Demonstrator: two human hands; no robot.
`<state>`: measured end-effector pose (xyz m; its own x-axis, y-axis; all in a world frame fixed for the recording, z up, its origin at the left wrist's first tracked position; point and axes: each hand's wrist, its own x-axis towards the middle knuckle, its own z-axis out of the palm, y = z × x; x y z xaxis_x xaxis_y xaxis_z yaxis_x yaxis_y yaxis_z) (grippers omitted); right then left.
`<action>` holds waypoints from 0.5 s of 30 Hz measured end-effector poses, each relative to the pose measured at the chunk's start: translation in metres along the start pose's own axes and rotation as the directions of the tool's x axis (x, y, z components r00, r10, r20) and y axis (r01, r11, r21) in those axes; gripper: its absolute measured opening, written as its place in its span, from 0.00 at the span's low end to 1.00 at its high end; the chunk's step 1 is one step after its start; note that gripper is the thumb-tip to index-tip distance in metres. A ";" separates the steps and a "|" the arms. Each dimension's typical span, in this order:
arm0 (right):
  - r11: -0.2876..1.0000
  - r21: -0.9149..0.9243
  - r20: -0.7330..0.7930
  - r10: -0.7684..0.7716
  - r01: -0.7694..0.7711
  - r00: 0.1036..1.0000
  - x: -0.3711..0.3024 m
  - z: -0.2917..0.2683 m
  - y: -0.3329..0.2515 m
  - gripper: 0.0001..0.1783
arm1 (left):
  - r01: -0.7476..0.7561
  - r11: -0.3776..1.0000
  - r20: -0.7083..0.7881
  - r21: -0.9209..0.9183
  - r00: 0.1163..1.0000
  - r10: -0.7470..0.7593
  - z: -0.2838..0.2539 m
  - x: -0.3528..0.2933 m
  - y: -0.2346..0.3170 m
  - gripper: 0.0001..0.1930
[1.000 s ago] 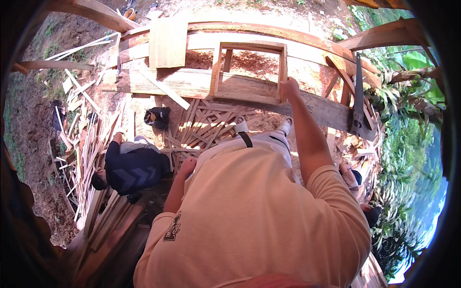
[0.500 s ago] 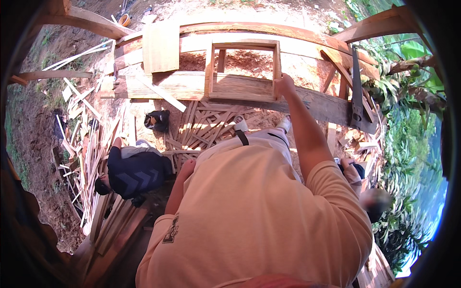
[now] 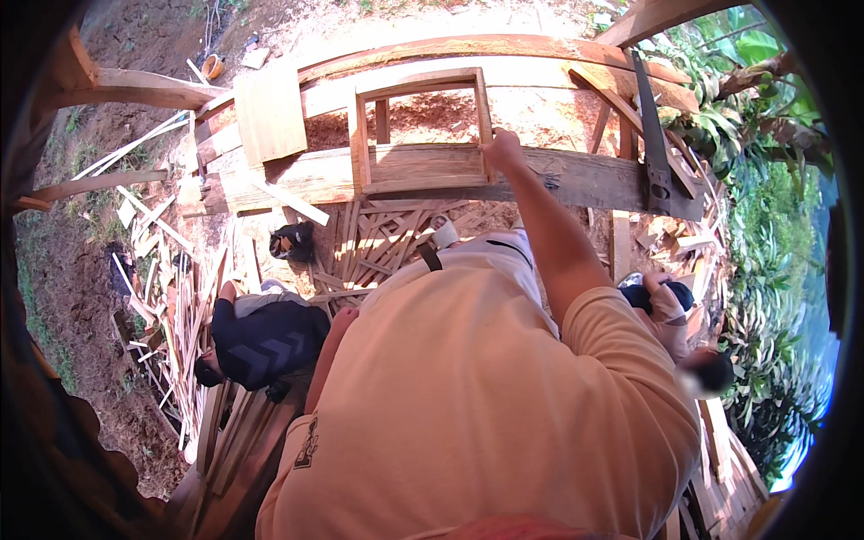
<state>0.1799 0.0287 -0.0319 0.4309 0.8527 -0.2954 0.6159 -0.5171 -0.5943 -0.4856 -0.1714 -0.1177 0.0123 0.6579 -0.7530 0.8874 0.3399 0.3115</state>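
Observation:
A rectangular wooden frame (image 3: 358, 144) stands on the plank bench in front of me. My right hand (image 3: 504, 151) is closed round the frame's right side piece, with that arm stretched forward. My left hand (image 3: 345, 317) hangs low beside my body, away from the bench; my shirt partly covers it and its fingers cannot be made out. On the bench right of the frame lies a handsaw (image 3: 652, 135), its handle toward me. A flat light-wood panel (image 3: 271, 115) lies across the planks left of the frame.
Long planks (image 3: 576, 171) form the bench. A loose strip (image 3: 292, 200) juts over its near edge. Wood offcuts (image 3: 171, 315) litter the ground, with a dark bag (image 3: 292, 243) among them. One person (image 3: 270, 346) crouches at left, another (image 3: 666, 315) sits at right.
The whole view has shifted and turned slightly, so the bench and frame appear farther left. My right hand keeps its hold on the frame. Less of my left hand shows.

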 end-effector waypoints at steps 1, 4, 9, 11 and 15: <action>0.999 -0.037 -0.031 -0.027 0.026 0.999 -0.002 0.000 0.003 0.30 | 0.006 1.000 0.023 0.015 1.000 -0.007 -0.001 0.001 0.005 0.24; 0.994 0.098 0.058 0.042 -0.047 0.997 -0.002 -0.004 0.009 0.32 | 0.020 0.999 0.042 0.040 0.999 -0.022 -0.006 0.004 0.027 0.24; 0.990 -0.089 0.270 0.126 -0.106 0.955 -0.012 -0.014 0.025 0.35 | 0.047 0.999 0.105 -0.023 0.993 -0.045 -0.002 -0.003 0.093 0.23; 0.995 -0.098 0.305 0.044 -0.015 0.951 -0.007 -0.008 0.011 0.38 | 0.014 1.000 0.044 -0.007 0.999 -0.014 0.004 0.003 0.076 0.24; 0.990 -0.141 0.296 0.015 0.029 0.955 -0.006 -0.001 0.016 0.39 | -0.106 0.993 -0.030 -0.054 0.994 0.104 0.019 0.003 0.085 0.24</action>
<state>0.1880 0.0153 -0.0385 0.2254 0.8289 -0.5120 0.7151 -0.4977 -0.4909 -0.4015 -0.1529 -0.1048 0.0911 0.7096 -0.6987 0.8549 0.3041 0.4204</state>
